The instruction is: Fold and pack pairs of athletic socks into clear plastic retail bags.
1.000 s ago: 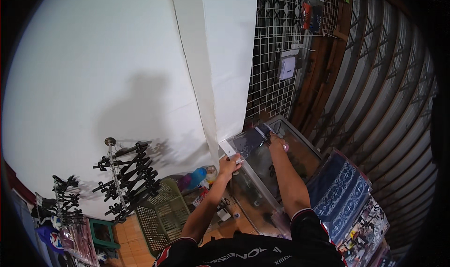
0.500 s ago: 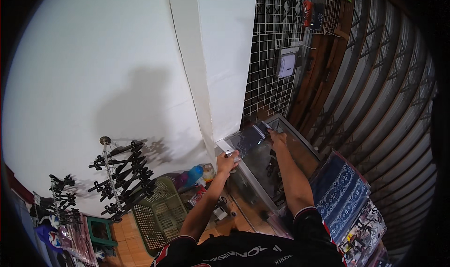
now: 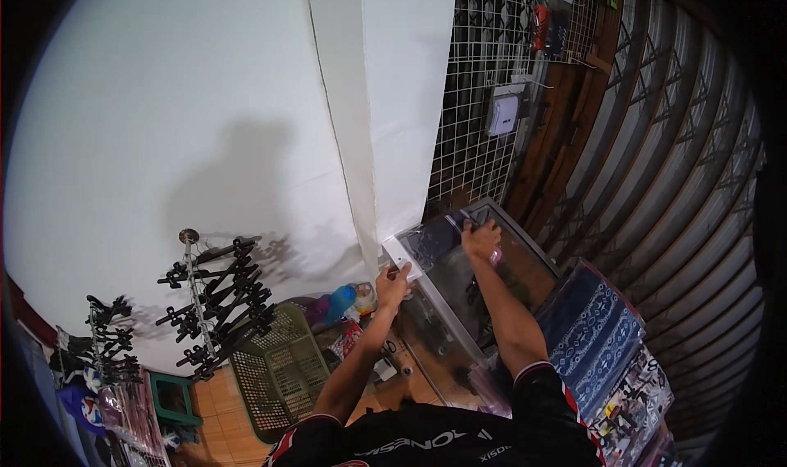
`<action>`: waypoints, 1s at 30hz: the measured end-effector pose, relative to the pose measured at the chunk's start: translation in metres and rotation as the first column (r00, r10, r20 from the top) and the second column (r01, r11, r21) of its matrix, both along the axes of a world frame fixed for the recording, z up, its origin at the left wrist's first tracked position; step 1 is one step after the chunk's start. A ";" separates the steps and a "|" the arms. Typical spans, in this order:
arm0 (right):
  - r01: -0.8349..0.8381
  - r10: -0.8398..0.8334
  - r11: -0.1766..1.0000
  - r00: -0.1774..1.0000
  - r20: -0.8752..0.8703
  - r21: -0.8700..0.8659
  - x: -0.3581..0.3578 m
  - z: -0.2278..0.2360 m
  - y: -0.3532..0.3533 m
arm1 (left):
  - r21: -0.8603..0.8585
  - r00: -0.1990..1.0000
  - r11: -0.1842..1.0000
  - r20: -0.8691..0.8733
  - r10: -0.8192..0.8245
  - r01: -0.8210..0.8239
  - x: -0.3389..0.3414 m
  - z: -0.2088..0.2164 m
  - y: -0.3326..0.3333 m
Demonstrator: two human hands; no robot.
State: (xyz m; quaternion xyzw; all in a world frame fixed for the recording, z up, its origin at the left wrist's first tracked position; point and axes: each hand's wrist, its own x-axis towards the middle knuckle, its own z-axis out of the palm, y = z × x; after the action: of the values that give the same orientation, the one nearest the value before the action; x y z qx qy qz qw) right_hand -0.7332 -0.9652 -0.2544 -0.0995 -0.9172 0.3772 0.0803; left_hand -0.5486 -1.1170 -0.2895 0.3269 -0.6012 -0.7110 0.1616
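A clear plastic packet [image 3: 434,239] with a white header strip lies across the corner of a glass-topped display case [image 3: 447,307]. Dark folded fabric with pale stripes shows inside it. My left hand [image 3: 394,287] pinches the packet at its white end, by the near left edge of the glass. At the opposite end, my right hand [image 3: 482,239] has its fingers curled at the striped edge; its exact hold is partly hidden. Something small and pink [image 3: 496,256] shows beside the right wrist.
A green plastic basket [image 3: 279,369] stands on the tiled floor at left, near racks of black hangers [image 3: 217,303]. A wire grid [image 3: 475,98] with hanging packets rises behind the case. Patterned blue fabric [image 3: 594,328] lies at right, beside a folding metal shutter [image 3: 656,180].
My right hand has shifted slightly left and its fingers are more curled. The pink thing has come into sight beside its wrist. My left hand stays on the white end.
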 end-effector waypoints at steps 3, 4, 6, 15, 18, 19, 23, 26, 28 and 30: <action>-0.172 0.183 0.980 0.977 -0.109 0.103 0.009 -0.005 -0.015 | 0.048 0.999 0.999 -0.048 -0.008 0.010 0.026 -0.014 0.003; -0.264 0.282 0.953 0.953 -0.114 0.148 0.011 -0.005 -0.019 | 0.048 0.999 0.999 -0.049 -0.005 0.008 0.035 -0.021 0.004; -0.320 0.336 0.925 0.941 -0.048 0.205 0.020 0.001 -0.029 | -0.045 0.990 0.991 -0.057 -0.126 0.123 0.064 -0.042 0.004; -0.445 0.436 0.839 0.894 0.102 0.312 0.035 0.003 -0.043 | -0.010 0.963 0.981 0.190 -0.190 0.195 0.244 -0.152 -0.012; -0.429 0.408 0.835 0.903 0.136 0.344 0.035 0.005 -0.048 | -0.017 0.922 0.995 0.378 -0.080 0.093 0.320 -0.212 -0.029; -0.428 0.406 0.834 0.904 0.137 0.349 0.033 0.005 -0.044 | -0.012 0.890 0.997 0.451 -0.066 0.079 0.343 -0.223 -0.032; -0.423 0.379 0.843 0.906 0.190 0.332 0.045 0.016 -0.057 | -0.082 0.729 0.990 0.683 -0.027 0.113 0.456 -0.282 -0.053; -0.336 0.331 0.900 0.941 0.069 0.277 0.080 0.023 -0.082 | 0.100 0.751 0.972 0.654 0.096 -0.212 0.523 -0.310 -0.048; -0.340 0.357 0.931 0.923 -0.141 0.134 0.100 0.020 -0.081 | 0.331 0.751 0.781 0.611 0.250 -0.530 0.579 -0.324 -0.007; -0.364 0.371 0.928 0.880 -0.299 0.079 0.152 0.021 -0.094 | 0.421 0.722 0.641 0.612 0.322 -0.642 0.609 -0.319 -0.034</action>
State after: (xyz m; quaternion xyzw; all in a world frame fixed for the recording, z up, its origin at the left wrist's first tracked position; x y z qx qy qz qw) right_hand -0.5813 -1.0597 -0.2335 0.1370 -0.8994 0.3869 0.1505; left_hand 0.0605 -1.1512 -0.6084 0.6805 -0.2450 -0.6857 0.0826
